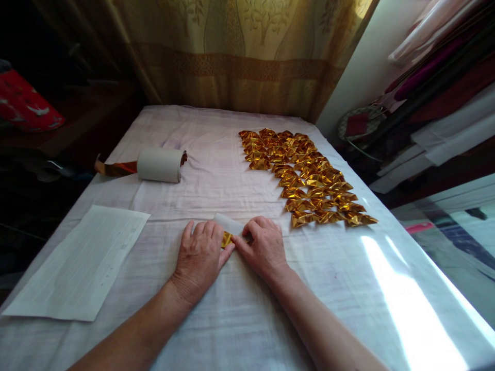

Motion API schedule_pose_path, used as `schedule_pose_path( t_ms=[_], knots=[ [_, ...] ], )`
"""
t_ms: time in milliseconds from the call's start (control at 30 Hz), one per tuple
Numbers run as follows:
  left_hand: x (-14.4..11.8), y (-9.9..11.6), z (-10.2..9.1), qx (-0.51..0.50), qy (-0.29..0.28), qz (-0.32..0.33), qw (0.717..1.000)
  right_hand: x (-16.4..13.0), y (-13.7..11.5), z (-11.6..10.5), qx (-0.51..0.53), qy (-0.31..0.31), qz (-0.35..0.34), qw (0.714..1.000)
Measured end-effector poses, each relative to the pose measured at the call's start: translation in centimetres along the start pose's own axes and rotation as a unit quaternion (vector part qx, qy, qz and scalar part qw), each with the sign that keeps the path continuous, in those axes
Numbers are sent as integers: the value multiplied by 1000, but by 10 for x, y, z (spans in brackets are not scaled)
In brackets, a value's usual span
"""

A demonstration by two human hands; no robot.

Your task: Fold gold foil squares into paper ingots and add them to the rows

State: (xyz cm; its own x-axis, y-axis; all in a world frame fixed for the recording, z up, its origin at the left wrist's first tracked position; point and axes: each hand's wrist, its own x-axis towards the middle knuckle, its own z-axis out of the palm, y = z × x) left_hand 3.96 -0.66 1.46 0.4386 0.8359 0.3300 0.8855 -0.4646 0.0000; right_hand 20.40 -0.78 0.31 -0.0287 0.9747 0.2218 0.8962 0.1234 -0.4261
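Note:
A small piece of gold foil paper (227, 239) with a pale backing (231, 223) lies on the cloth between my hands. My left hand (201, 252) presses it down from the left, thumb along its near edge and fingers over the far side. From the right, my right hand (266, 246) pinches the other end, its fingers curled and its thumb tip close to the left thumb. Both palms hide much of the paper, so its folds cannot be made out. Beyond my right hand stand rows of folded gold foil ingots (309, 175).
A roll of foil paper (158, 165), pale side out, lies at the back left. A printed sheet (77, 263) is at the left. White cloth (209, 129) covers the table; a curtain (240, 51) hangs behind. Clothes (456, 113) hang at the right.

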Motion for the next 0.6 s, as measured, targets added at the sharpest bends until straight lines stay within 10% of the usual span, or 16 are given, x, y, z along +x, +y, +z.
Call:
schedule_pose_path(
  t_ms=[600],
  knots=[
    [-1,-2,1,-17,-11,-6,1000,-10,23,2,106,16,-95,990]
  ],
)
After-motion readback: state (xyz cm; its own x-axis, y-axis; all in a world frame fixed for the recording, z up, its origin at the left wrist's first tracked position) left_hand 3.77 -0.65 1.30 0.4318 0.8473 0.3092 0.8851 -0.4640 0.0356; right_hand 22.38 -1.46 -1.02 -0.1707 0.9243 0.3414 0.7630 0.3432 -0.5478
